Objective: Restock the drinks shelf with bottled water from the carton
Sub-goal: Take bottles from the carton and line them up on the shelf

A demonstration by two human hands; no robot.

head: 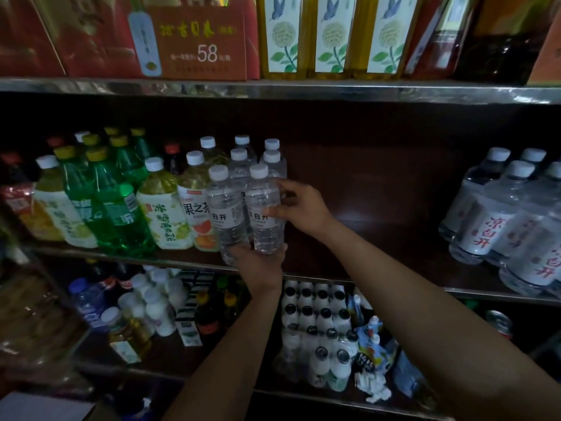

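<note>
The right hand [299, 208] has its grip on the front right water bottle [264, 212], thumb over the label and fingers curled round the bottle's right side. The left hand [261, 264] comes from below: its palm cups the base of that same bottle, fingers curled up around the bottom, and it also touches the foot of the neighbouring bottle [226, 217] just to the left. Both bottles are clear with white caps and white labels, and stand at the front edge of the middle shelf [364, 238], tilted a little toward the camera.

Behind them stand four more water bottles [239, 161] of the same kind, in two short rows. To their left, touching the row, are yellow tea bottles [162, 208] with white caps, then green soda bottles [115, 205] with yellow caps, and darker bottles further left, blurred.

To the right of the hands the shelf is bare dark wood up to a wrapped pack of water [504, 220] with red lettering at the far right.

The shelf above carries red boxes [200, 41] and yellow bottles with a butterfly label [331, 34]. The shelf below holds small white bottles with dark caps [315, 323] and mixed drinks [145, 305].
</note>
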